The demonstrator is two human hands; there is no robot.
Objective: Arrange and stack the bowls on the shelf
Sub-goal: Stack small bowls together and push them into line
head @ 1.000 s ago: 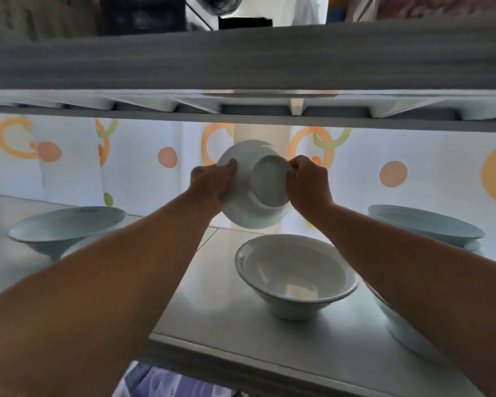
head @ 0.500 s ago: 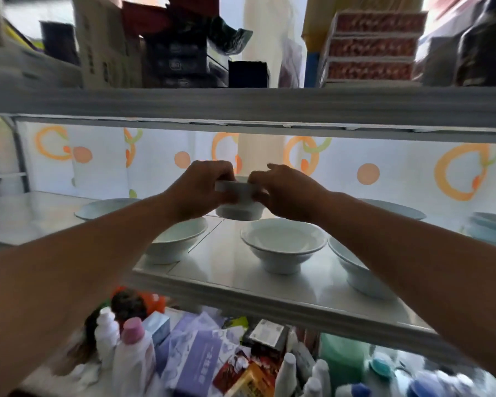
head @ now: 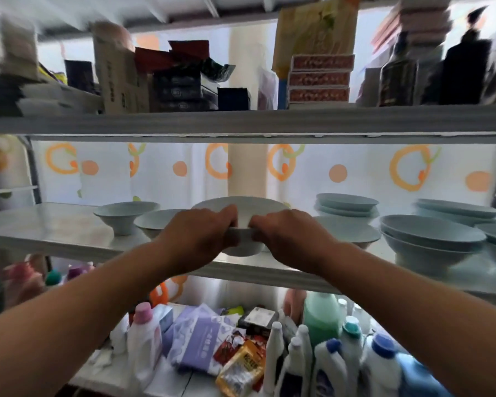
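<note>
On the middle of the white shelf [head: 55, 233], an upright pale bowl [head: 242, 209] sits in or just over a second bowl [head: 242, 250]; I cannot tell whether they touch. My left hand [head: 201, 237] and my right hand [head: 284, 239] both grip the upper bowl's near rim, fingers curled over it and close together. The hands hide where the two bowls meet. Two single bowls stand to the left [head: 126, 213] [head: 158, 222].
Stacks of pale bowls and plates fill the shelf's right side [head: 345, 204] [head: 430, 239] [head: 458, 210]. Another bowl [head: 350, 233] sits just right of my right hand. Boxes and bottles crowd the upper shelf [head: 241, 118]. Detergent bottles and packets [head: 321, 316] lie below.
The bowl, held tilted with its base toward me a second ago, has been turned upright and lowered onto the centre bowl. The view has pulled back and up.
</note>
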